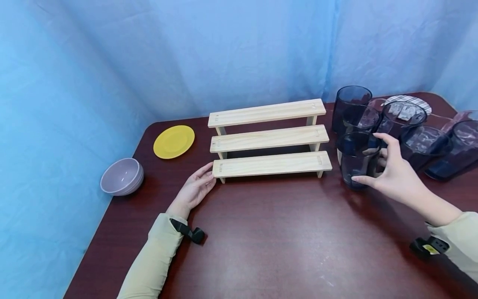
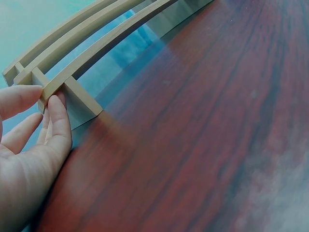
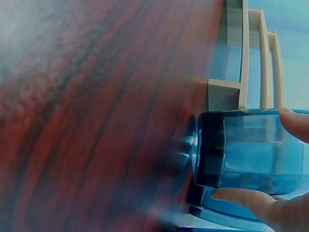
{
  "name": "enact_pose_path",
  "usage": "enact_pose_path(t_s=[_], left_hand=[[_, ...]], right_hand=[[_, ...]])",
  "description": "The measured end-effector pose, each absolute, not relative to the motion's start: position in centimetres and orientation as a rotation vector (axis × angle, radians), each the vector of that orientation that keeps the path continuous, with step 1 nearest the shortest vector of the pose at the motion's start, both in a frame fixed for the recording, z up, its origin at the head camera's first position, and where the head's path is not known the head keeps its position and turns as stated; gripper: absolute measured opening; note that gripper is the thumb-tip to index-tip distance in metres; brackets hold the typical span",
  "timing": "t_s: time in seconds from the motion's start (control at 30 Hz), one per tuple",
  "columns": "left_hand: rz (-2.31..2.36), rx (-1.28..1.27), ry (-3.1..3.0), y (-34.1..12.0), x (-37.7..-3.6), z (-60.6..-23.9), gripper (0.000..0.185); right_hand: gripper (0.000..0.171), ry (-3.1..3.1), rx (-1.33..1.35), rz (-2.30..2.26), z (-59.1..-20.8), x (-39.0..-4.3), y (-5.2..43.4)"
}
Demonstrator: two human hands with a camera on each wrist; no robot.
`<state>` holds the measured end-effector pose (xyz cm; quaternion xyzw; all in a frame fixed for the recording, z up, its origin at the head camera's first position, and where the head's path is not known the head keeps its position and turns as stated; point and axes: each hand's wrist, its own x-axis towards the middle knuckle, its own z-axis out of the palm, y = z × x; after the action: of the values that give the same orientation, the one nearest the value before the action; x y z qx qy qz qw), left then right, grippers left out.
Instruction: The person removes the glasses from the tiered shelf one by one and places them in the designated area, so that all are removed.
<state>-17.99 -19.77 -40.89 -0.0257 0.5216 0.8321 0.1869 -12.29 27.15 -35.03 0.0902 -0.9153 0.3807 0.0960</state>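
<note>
A three-step wooden display rack (image 1: 271, 163) stands in the middle of the table. My left hand (image 1: 195, 187) pinches the left end of its lowest board; in the left wrist view the thumb lies on the board end (image 2: 50, 89) with fingertips beneath. Just right of the rack, my right hand (image 1: 396, 172) holds a dark blue see-through glass (image 1: 354, 164), index finger at the rim and thumb low on the side. Upright in the head view, this glass (image 3: 256, 150) shows sideways in the right wrist view, its base close to the tabletop.
Several more blue glasses (image 1: 433, 139) crowd the right side behind my right hand. Beyond them lies a checked white plate (image 1: 420, 101) near clear plastic wrapping. A yellow plate (image 1: 174, 142) and a lilac bowl (image 1: 122, 177) sit at the left. Blue curtains (image 1: 239, 54) hang behind the table.
</note>
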Motion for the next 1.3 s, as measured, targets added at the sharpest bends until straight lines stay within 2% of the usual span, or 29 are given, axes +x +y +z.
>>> enact_pose_path(t_s=[0.27, 0.43, 0.97, 1.3], left_hand=[[2.342, -0.070, 1.477, -19.8, -17.9, -40.8, 0.058], [2.339, -0.080, 1.477, -19.9, -17.7, -40.8, 0.058], [2.328, -0.107, 1.501, -19.7, -17.9, -40.8, 0.058], [2.324, -0.098, 1.506, -19.8, -17.9, -40.7, 0.059]], right_hand=[[0.107, -2.641, 0.333, 1.241, -35.7, -12.3, 27.7], [0.108, -2.656, 0.284, 1.302, -36.2, -12.3, 28.2], [0.112, -2.809, 0.005, 1.065, -35.3, -11.6, 28.6], [0.102, -2.749, 0.032, 0.976, -35.5, -11.3, 28.3]])
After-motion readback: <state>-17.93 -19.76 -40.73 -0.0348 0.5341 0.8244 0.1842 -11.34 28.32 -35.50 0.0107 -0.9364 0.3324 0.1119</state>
